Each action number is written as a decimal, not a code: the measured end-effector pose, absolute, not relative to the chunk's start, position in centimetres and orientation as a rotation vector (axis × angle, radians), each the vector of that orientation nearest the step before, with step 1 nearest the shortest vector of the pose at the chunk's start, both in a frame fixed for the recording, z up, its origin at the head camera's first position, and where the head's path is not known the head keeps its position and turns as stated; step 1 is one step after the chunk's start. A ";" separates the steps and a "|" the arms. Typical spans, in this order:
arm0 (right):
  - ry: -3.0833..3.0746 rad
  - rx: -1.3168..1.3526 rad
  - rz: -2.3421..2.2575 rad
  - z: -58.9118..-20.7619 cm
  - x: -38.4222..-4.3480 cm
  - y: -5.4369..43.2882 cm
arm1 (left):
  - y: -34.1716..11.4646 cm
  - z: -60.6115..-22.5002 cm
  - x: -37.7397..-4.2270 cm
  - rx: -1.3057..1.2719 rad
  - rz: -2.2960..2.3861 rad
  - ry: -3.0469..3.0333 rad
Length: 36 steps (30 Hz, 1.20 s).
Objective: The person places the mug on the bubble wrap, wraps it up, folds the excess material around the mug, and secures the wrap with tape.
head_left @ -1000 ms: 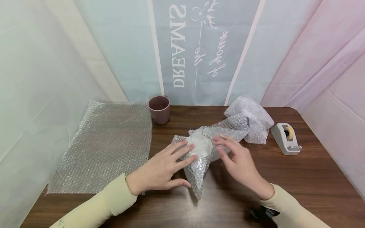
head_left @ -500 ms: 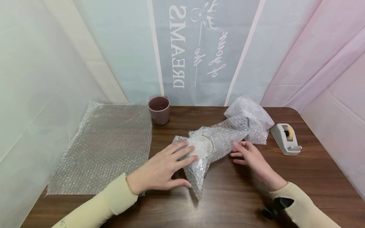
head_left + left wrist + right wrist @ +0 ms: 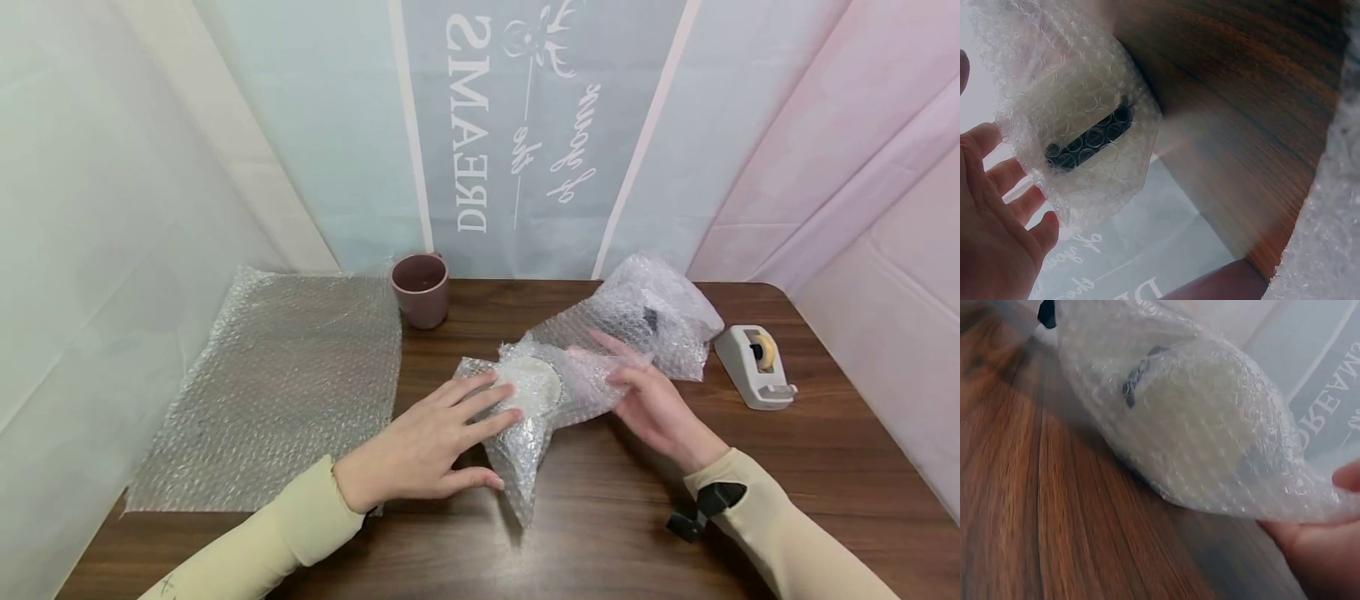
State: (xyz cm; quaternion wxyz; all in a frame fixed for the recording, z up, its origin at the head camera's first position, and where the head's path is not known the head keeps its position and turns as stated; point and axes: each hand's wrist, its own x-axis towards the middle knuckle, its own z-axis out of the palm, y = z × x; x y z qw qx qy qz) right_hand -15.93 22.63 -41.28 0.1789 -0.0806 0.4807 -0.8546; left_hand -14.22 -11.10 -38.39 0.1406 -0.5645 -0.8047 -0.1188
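A pale object with a round top (image 3: 536,385) stands inside bubble wrap (image 3: 517,446) in the middle of the table; a black bar (image 3: 1091,140) shows through the film. My left hand (image 3: 427,442) lies with spread, straight fingers on the wrap's left side. On the other side, my right hand (image 3: 660,417) holds the loose flap of wrap, its thumb on top and its other fingers beneath, seen through the plastic. In the right wrist view, the flap (image 3: 1310,497) runs between thumb and fingers. The object's kind is hidden by the wrap.
A mauve mug (image 3: 420,292) stands upright at the back. A flat sheet of bubble wrap (image 3: 285,392) covers the table's left part. Another bubble-wrapped bundle (image 3: 667,304) lies at the back right, near a white tape dispenser (image 3: 757,367). Fabric drapes (image 3: 337,125) enclose the table.
My right hand moves from the round top to the right, then slips its fingers under the flap and takes hold of it, shifting it slightly. The left hand stays in place.
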 end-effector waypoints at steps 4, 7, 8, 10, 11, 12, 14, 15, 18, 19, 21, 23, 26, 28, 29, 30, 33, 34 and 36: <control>1.277 -0.472 -2.358 -41.1 -15.9 22.9 | -11.0 -38.4 -14.2 -1.626 -0.332 -2.320; 1.351 -0.603 -2.272 -40.7 -15.8 22.7 | -10.9 -38.3 -14.2 -1.622 -0.315 -2.323; 1.404 -0.650 -2.233 -40.5 -15.7 22.5 | -10.9 -38.3 -14.2 -1.622 -0.307 -2.324; 1.536 -0.765 -2.134 -40.0 -15.6 22.1 | -10.7 -38.3 -14.3 -1.621 -0.296 -2.328; 1.632 -0.826 -2.071 -39.7 -15.5 21.9 | -10.7 -38.4 -14.3 -1.622 -0.291 -2.330; 1.738 -0.884 -1.998 -39.5 -15.4 21.6 | -10.6 -38.4 -14.4 -1.621 -0.285 -2.330; 1.962 -0.981 -1.829 -39.0 -15.1 21.1 | -10.5 -38.4 -14.5 -1.621 -0.275 -2.334; 2.075 -1.025 -1.736 -38.7 -14.9 20.7 | -10.5 -38.4 -14.5 -1.621 -0.271 -2.340; 2.361 -1.092 -1.453 -38.1 -14.2 19.8 | -10.4 -38.3 -14.6 -1.626 -0.243 -2.355; 2.425 -1.098 -1.375 -37.9 -13.9 19.6 | -10.5 -38.2 -14.7 -1.631 -0.228 -2.360; 2.529 -1.105 -1.227 -37.6 -13.5 19.0 | -10.5 -38.1 -14.8 -1.648 -0.195 -2.362; 2.579 -1.114 -1.120 -37.4 -13.1 18.7 | -10.7 -38.1 -15.0 -1.677 -0.196 -2.355; 2.595 -1.132 -1.024 -37.1 -12.9 18.4 | -11.0 -38.1 -15.4 -1.726 -0.266 -2.346; 2.585 -1.151 -1.002 -37.1 -12.9 18.3 | -11.1 -38.0 -15.8 -1.748 -0.366 -2.346; 2.575 -1.158 -0.997 -37.1 -12.9 18.3 | -11.1 -38.1 -16.0 -1.750 -0.427 -2.337; 2.567 -1.168 -0.992 -37.1 -12.9 18.4 | -11.1 -38.2 -16.2 -1.745 -0.506 -2.309; 2.551 -1.206 -0.991 -37.0 -13.0 18.5 | -10.7 -38.5 -16.9 -1.655 -0.794 -2.253; 2.547 -1.217 -0.988 -37.0 -13.0 18.5 | -10.5 -38.6 -17.0 -1.611 -0.901 -2.243; 2.537 -1.231 -0.983 -37.0 -13.0 18.6 | -10.2 -38.7 -17.3 -1.522 -1.064 -2.224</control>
